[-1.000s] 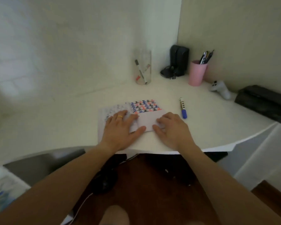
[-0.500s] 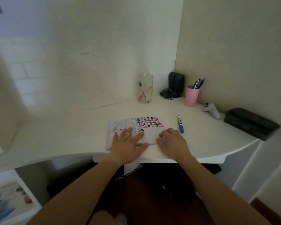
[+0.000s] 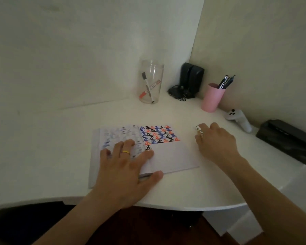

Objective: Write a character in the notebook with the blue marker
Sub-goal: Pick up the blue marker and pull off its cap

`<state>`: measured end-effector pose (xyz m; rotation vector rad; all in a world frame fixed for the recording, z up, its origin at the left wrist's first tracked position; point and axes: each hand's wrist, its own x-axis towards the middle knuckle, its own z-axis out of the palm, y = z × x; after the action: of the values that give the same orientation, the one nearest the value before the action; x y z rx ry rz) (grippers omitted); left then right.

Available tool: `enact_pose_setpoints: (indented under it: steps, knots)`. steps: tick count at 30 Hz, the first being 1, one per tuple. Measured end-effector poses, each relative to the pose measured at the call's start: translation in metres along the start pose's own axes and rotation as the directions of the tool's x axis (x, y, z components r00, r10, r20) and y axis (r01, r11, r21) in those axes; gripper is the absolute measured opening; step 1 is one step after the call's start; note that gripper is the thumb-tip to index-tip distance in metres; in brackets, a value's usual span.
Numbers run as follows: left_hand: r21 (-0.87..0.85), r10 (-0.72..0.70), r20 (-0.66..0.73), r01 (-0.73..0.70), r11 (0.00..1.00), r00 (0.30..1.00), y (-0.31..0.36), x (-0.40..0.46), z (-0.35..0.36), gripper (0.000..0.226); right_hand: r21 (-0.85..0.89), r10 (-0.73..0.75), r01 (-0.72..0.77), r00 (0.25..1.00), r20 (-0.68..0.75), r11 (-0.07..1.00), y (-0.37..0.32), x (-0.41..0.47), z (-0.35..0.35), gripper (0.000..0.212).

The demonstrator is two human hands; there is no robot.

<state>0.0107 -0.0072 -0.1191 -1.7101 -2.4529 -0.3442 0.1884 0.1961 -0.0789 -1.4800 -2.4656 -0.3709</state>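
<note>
Hands at the open notebook, marker under the right one

The left hand (image 3: 125, 167) lies flat, fingers spread, on the notebook (image 3: 168, 156) at frame centre; right of it, the right hand (image 3: 215, 144) covers the blue marker (image 3: 199, 131) on the surface (image 3: 60, 147), grip unclear.

Home study corner: white desk (image 3: 166, 110) (pink pen cup (image 3: 212, 99)).

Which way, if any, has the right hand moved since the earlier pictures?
Yes. The right hand left the notebook and went right, onto the marker.
</note>
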Motion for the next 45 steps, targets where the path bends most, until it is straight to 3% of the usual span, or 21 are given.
enact_pose_setpoints:
  steps: [4,9,11,13,15,17,20,22,24,27,30,33,36,40,45]
  knots:
    - [-0.064,-0.026,0.012,0.027,0.998,1.0,0.002,0.003,0.002,0.073,-0.149,-0.096,0.118,0.985,0.147,0.982,-0.015,0.01,0.01,0.052]
    - [-0.008,-0.023,0.092,0.024,1.0,0.996,0.007,0.008,-0.011,0.076,-0.105,-0.196,0.203,0.978,0.073,0.974,-0.041,0.022,0.003,0.063]
    - [0.027,0.003,0.202,-0.008,1.0,0.979,0.004,0.019,-0.024,0.075,0.03,-0.256,0.259,0.963,-0.085,0.965,-0.05,0.032,0.001,0.063]
    - [-0.021,0.027,0.327,-0.021,1.0,0.944,-0.002,0.042,-0.041,0.064,0.317,-0.233,0.297,0.946,-0.224,0.901,-0.058,0.045,-0.001,0.056]
    - [-0.11,0.06,0.358,-0.022,0.994,0.932,-0.012,0.072,-0.051,0.052,0.68,-0.133,0.25,0.966,-0.221,0.69,-0.066,0.057,-0.007,0.05]
    - [-0.181,0.091,0.296,-0.037,0.983,0.951,-0.026,0.104,-0.054,0.051,0.934,-0.075,0.124,0.992,-0.104,0.335,-0.073,0.065,-0.015,0.041]
    - [-0.381,0.175,0.244,-0.072,0.922,0.954,-0.041,0.137,-0.052,0.062,0.994,-0.059,-0.066,0.996,0.061,-0.087,-0.079,0.068,-0.012,0.023]
    - [-0.478,0.217,0.167,-0.113,0.871,0.962,-0.046,0.147,-0.044,0.064,0.963,-0.031,-0.138,0.99,0.134,-0.234,-0.081,0.068,0.0,0.022]
    - [-0.492,0.235,0.042,-0.184,0.851,0.971,-0.046,0.149,-0.03,0.048,0.966,-0.012,-0.158,0.987,0.159,-0.207,-0.082,0.066,0.011,0.026]
    - [-0.382,0.255,-0.196,-0.314,0.869,0.947,-0.038,0.147,-0.015,0.029,0.962,-0.017,-0.186,0.982,0.186,-0.199,-0.085,0.062,0.02,0.021]
    - [-0.286,0.256,-0.202,-0.307,0.908,0.945,-0.033,0.142,-0.009,0.037,0.956,-0.024,-0.175,0.984,0.174,-0.236,-0.087,0.06,0.023,0.028]
    - [-0.129,0.347,-0.28,-0.393,0.911,0.895,-0.035,0.139,-0.004,0.034,0.951,-0.04,-0.167,0.986,0.163,-0.259,-0.089,0.057,0.02,0.04]
    - [-0.104,0.36,-0.275,-0.399,0.911,0.892,-0.031,0.137,-0.003,0.041,0.953,-0.064,-0.155,0.988,0.143,-0.26,-0.092,0.053,0.018,0.041]
    - [-0.152,0.342,-0.254,-0.387,0.91,0.905,-0.021,0.13,-0.004,0.049,0.952,-0.057,-0.145,0.989,0.134,-0.269,-0.094,0.049,0.017,0.039]
    - [-0.334,0.287,-0.223,-0.35,0.875,0.932,-0.014,0.123,-0.006,0.034,0.951,-0.068,-0.111,0.993,0.096,-0.289,-0.098,0.042,0.009,0.04]
